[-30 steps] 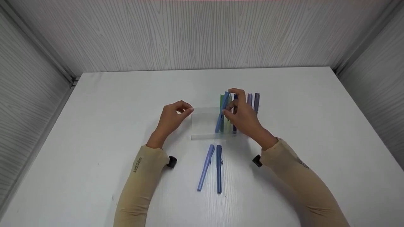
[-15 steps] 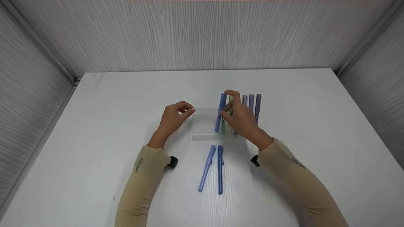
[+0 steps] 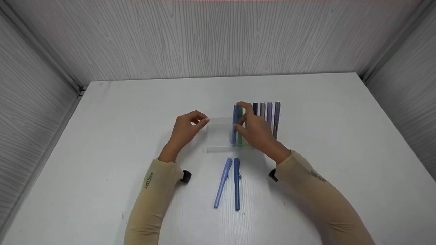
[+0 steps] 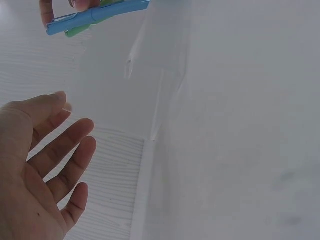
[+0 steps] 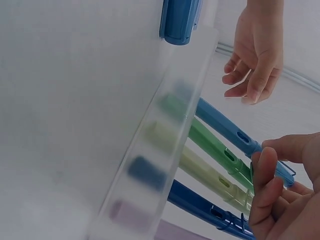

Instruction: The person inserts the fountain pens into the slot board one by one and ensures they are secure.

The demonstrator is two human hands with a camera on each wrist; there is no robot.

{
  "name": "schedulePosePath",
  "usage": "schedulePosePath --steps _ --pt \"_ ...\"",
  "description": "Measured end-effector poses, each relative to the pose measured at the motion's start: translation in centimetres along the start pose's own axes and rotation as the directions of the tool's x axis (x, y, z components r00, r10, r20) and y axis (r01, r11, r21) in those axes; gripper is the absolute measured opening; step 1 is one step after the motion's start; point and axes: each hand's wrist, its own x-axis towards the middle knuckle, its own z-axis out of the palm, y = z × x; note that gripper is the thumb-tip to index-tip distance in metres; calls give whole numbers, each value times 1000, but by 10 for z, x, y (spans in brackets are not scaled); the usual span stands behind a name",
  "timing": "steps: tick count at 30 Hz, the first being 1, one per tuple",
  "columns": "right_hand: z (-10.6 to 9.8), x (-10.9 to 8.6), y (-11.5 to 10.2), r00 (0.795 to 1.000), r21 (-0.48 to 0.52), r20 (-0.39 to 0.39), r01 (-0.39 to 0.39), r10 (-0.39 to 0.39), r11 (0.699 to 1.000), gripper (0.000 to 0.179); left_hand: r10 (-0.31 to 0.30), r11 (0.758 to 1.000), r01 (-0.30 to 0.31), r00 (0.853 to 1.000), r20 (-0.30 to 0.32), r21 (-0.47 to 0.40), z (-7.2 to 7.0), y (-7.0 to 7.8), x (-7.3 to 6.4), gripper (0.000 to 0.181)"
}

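Note:
A translucent pen tray point(image 3: 218, 149) lies mid-table in the head view. My left hand point(image 3: 187, 129) pinches its far left corner between thumb and index finger, the other fingers loosely bent in the left wrist view. With thumb and fingertips, my right hand point(image 3: 257, 129) holds a light blue pen point(image 5: 220, 121) near its capped end. The pen's lower end sits at the tray's near lip, just left of a green pen point(image 5: 215, 142). Beyond the green one, a pale yellow-green pen point(image 5: 202, 167) and a dark blue pen point(image 5: 192, 200) lie in the row, partly hidden by my right hand in the head view.
Lilac point(image 3: 262, 108), lavender point(image 3: 269, 110) and dark purple point(image 3: 277, 110) pens continue the row to the right. On the table in front of the tray lie a periwinkle pen point(image 3: 223, 182) and a navy pen point(image 3: 237, 183). A wood-grain panel point(image 3: 218, 37) stands behind the table.
My right hand has moved slightly left and down, bringing the light blue pen from a slant over the green pen to nearly parallel beside it. The left hand stays at the tray corner.

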Motion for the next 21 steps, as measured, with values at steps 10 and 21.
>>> schedulePosePath --steps 10,21 --pt "2 1 -7 1000 -68 11 -27 28 997 65 0 1000 0 1000 2 -7 -1 0 -1 23" --pt "5 1 -5 999 -65 18 -33 34 997 67 4 1000 -4 1000 3 -15 -2 0 -2 22"
